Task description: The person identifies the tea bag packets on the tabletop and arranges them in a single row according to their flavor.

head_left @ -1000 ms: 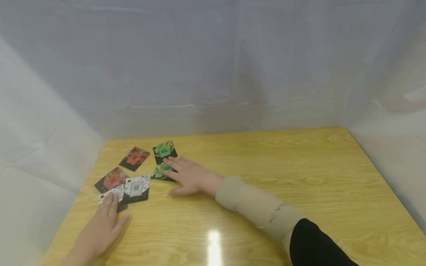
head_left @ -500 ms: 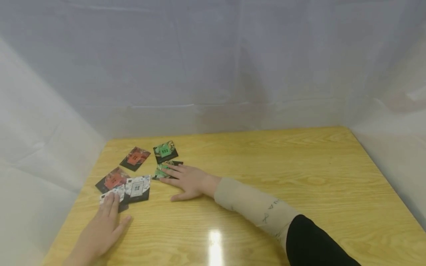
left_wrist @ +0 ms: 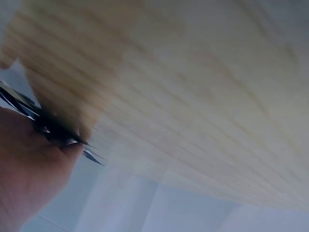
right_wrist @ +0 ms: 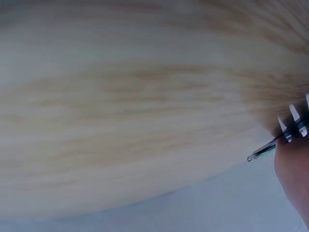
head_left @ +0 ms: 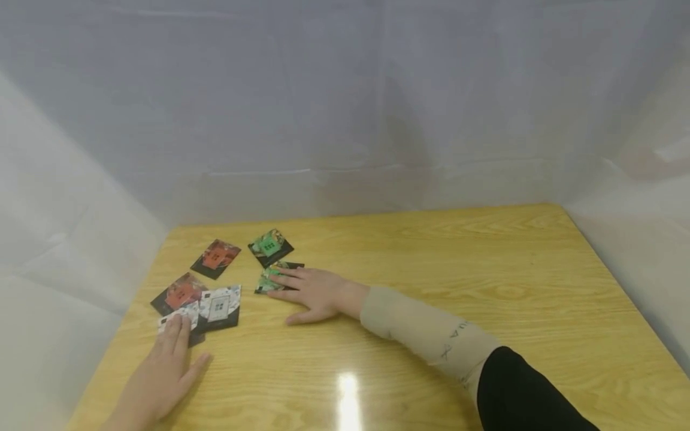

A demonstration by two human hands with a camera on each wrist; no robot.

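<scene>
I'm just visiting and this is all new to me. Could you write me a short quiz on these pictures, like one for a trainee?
1. Count: how many red cards show on the table?

2. Choose: which colour of card does the left hand rest on?
a) red
b) green
c) white

3. True or false: the right hand rests on a red card.

Key:
1. Two.
2. c: its fingertips lie on a white card.
3. False: its fingers lie on the nearer green card.
</scene>
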